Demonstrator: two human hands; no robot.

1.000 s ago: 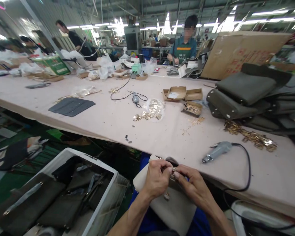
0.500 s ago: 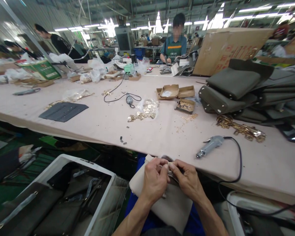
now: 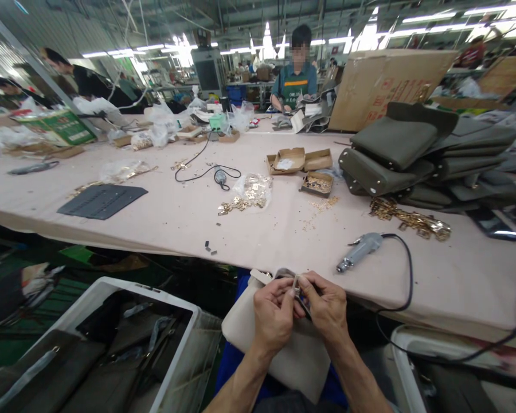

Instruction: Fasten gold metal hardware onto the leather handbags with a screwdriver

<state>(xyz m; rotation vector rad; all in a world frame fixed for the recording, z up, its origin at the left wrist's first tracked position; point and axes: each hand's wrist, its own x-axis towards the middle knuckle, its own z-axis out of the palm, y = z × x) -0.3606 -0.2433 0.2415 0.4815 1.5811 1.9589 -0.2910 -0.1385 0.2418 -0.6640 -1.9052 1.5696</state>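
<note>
Far left, below the table's (image 3: 163,218) near edge, a white crate (image 3: 112,289) of dark bags sits on the floor. On the table, near its left end, a dark grey sheet (image 3: 102,201); mid-table a plastic bag of gold fittings (image 3: 251,192) w/ a black cable beside it. Now the action: at the table's near edge, center, left hand (image 3: 274,316) & right hand (image 3: 327,304) are pressed together over a pale beige bag (image 3: 284,355) resting on the lap. Left fingers curled and pinched on a small metal piece (image 3: 295,285) at the bag's top edge; right thumb & forefinger clamped on the same piece from the other side. Looks like a hardware-fitting step, clasp being seated on the flap, prob. mid-way. Next move calls for steady pinch & fine alignment; can't tell if it's locked in. Right of the hands, a grey power tool (image 3: 361,249) lies near the edge, cord looping off. Farther right, loose gold pieces (image 3: 408,218) and a stack of dark green bags (image 3: 413,155) toward the right end.
</note>
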